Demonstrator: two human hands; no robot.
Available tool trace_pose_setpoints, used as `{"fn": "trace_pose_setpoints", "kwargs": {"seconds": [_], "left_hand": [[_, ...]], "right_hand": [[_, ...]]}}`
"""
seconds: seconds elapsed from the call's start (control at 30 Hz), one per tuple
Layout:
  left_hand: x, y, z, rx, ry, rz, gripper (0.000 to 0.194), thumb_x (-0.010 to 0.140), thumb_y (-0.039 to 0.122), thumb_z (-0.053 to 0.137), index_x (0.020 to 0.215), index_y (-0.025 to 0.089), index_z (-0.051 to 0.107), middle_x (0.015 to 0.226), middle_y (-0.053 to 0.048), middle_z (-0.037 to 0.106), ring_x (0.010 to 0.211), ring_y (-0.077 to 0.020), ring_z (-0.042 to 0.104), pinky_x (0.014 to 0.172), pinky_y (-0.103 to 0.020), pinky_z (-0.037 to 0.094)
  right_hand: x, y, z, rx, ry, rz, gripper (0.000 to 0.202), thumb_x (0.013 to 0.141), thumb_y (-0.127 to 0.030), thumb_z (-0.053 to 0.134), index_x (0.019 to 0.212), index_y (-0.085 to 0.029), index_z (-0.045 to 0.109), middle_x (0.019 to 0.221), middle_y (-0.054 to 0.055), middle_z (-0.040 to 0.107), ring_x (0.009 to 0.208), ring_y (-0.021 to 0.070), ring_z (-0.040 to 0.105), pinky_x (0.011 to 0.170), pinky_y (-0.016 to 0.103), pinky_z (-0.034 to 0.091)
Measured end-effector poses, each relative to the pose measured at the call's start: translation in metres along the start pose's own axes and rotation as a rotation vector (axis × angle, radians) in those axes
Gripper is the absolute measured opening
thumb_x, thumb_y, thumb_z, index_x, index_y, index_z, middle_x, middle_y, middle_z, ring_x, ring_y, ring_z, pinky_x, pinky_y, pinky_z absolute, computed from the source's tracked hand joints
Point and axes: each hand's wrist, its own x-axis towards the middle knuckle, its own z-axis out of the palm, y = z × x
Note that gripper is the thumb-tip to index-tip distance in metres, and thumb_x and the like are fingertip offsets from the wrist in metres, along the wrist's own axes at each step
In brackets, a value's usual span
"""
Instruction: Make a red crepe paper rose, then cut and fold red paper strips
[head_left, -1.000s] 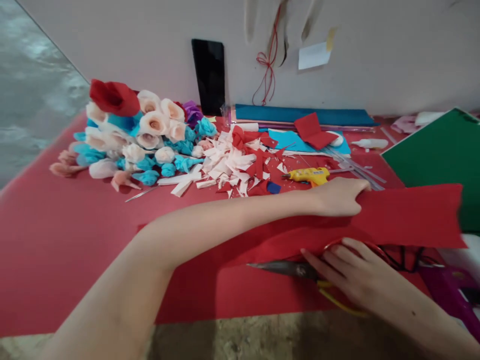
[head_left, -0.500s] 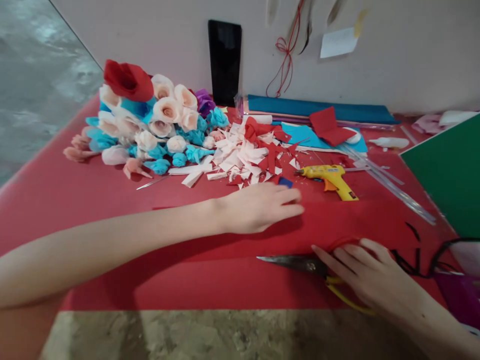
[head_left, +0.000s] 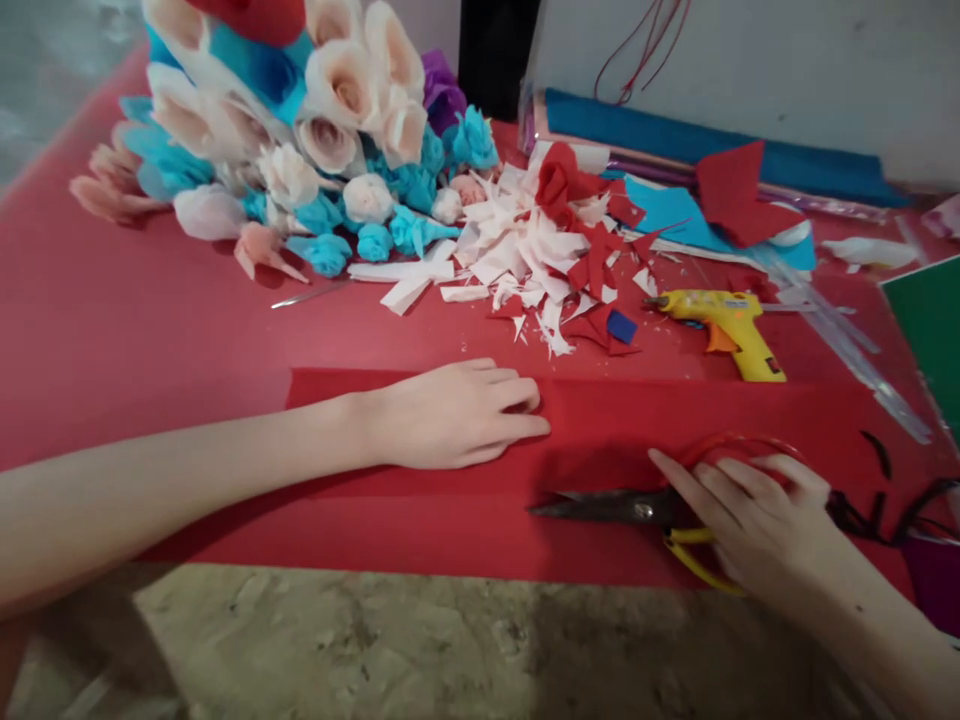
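— Left hand first: we have it palm down on a red paper strip, fingers loosely bent and a little apart!
— And our right hand?
— Closed around the handles of the scissors, one loop red, one yellow. Blades nearly together, tips pointing left, right along the strip's near side. Whether they touch the paper, we can't tell.
— Where does that strip lie for us?
— Lengthwise, near the front edge of the red table, a bare band of tabletop between the two.
— Past its far side we spot a yellow glue gun, nozzle to the left!
— Left of that, our heap of paper scraps, pale and red, with a small dark blue piece at its near side.
— Now look toward the back left corner: paper flowers piled up, cream, blue, pink, purple and red!
— Along the back edge we've a long blue sheet; over by the right edge, a green board, with clear sticks slanting toward it.
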Motion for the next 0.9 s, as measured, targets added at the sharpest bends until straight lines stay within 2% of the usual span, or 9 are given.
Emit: {"fn": "trace_pose_setpoints", "kwargs": {"seconds": [0.13, 0.23, 0.4, 0.47, 0.57, 0.67, 0.73, 0.83, 0.9], "left_hand": [[-0.002, 0.000, 0.001, -0.006, 0.013, -0.001, 0.030, 0.090, 0.019, 0.039, 0.116, 0.019, 0.054, 0.105, -0.008, 0.057, 0.082, -0.0189, 0.055, 0.071, -0.032, 0.041], [-0.001, 0.000, 0.003, -0.011, 0.017, 0.003, 0.030, 0.089, 0.020, 0.039, 0.116, 0.019, 0.053, 0.104, -0.008, 0.057, 0.083, -0.0191, 0.055, 0.071, -0.032, 0.041], [-0.001, -0.001, 0.004, -0.004, 0.032, 0.004, 0.030, 0.089, 0.019, 0.040, 0.116, 0.018, 0.053, 0.103, -0.008, 0.058, 0.083, -0.0189, 0.055, 0.070, -0.031, 0.040], [-0.001, -0.002, 0.005, 0.004, 0.037, 0.003, 0.030, 0.089, 0.019, 0.039, 0.116, 0.018, 0.053, 0.103, -0.008, 0.058, 0.083, -0.0185, 0.055, 0.069, -0.031, 0.039], [-0.001, -0.002, 0.006, 0.013, 0.043, 0.000, 0.030, 0.090, 0.019, 0.038, 0.116, 0.019, 0.053, 0.103, -0.008, 0.058, 0.083, -0.0182, 0.055, 0.070, -0.031, 0.039], [-0.001, -0.002, 0.006, 0.011, 0.042, 0.002, 0.030, 0.090, 0.020, 0.038, 0.116, 0.019, 0.052, 0.103, -0.008, 0.057, 0.082, -0.0180, 0.055, 0.069, -0.031, 0.039], [-0.001, -0.003, 0.005, 0.009, 0.033, 0.000, 0.030, 0.090, 0.020, 0.037, 0.115, 0.019, 0.052, 0.103, -0.008, 0.058, 0.082, -0.0177, 0.055, 0.068, -0.030, 0.039], [-0.001, -0.003, 0.005, 0.011, 0.039, -0.007, 0.029, 0.091, 0.020, 0.036, 0.115, 0.019, 0.053, 0.101, -0.008, 0.058, 0.082, -0.0176, 0.055, 0.067, -0.030, 0.038], [-0.001, -0.003, 0.005, 0.018, 0.052, -0.012, 0.029, 0.091, 0.020, 0.035, 0.114, 0.019, 0.053, 0.100, -0.008, 0.057, 0.082, -0.0174, 0.055, 0.067, -0.030, 0.038]], "right_hand": [[0.010, 0.001, 0.007, -0.020, -0.001, -0.100, 0.061, 0.087, -0.005, 0.030, 0.146, -0.008, 0.012, 0.076, 0.003, 0.058, 0.077, 0.0177, 0.046, 0.076, 0.035, 0.031], [0.016, 0.002, 0.010, -0.018, 0.018, -0.118, 0.059, 0.088, -0.005, 0.030, 0.145, -0.010, 0.015, 0.077, 0.003, 0.058, 0.076, 0.0160, 0.046, 0.072, 0.033, 0.031], [0.020, 0.005, 0.004, -0.078, 0.004, -0.187, 0.042, 0.088, -0.005, 0.042, 0.129, -0.012, 0.045, 0.079, 0.004, 0.060, 0.082, 0.0175, 0.045, 0.073, 0.035, 0.033], [0.020, 0.007, 0.000, -0.062, 0.010, -0.226, 0.036, 0.087, -0.004, 0.046, 0.121, -0.012, 0.051, 0.079, 0.004, 0.061, 0.083, 0.0178, 0.045, 0.073, 0.036, 0.033], [0.019, 0.010, -0.004, 0.035, 0.039, -0.251, 0.032, 0.089, -0.002, 0.041, 0.115, -0.015, 0.053, 0.076, 0.002, 0.061, 0.082, 0.0161, 0.046, 0.071, 0.034, 0.034], [0.018, 0.011, -0.009, 0.122, 0.049, -0.240, 0.043, 0.089, 0.002, 0.029, 0.121, -0.020, 0.049, 0.075, 0.000, 0.061, 0.079, 0.0147, 0.046, 0.071, 0.032, 0.033], [0.017, 0.009, -0.010, 0.111, 0.021, -0.224, 0.054, 0.088, 0.005, 0.027, 0.135, -0.020, 0.037, 0.075, -0.001, 0.060, 0.076, 0.0155, 0.046, 0.069, 0.033, 0.033], [0.014, 0.006, -0.009, 0.004, -0.069, -0.194, 0.061, 0.088, -0.001, 0.032, 0.146, -0.011, 0.016, 0.068, 0.002, 0.055, 0.071, 0.0187, 0.042, 0.062, 0.035, 0.030], [0.012, 0.004, -0.006, -0.023, -0.081, -0.167, 0.063, 0.088, -0.007, 0.033, 0.146, -0.007, 0.011, 0.067, 0.004, 0.052, 0.070, 0.0199, 0.040, 0.060, 0.035, 0.030]]}}
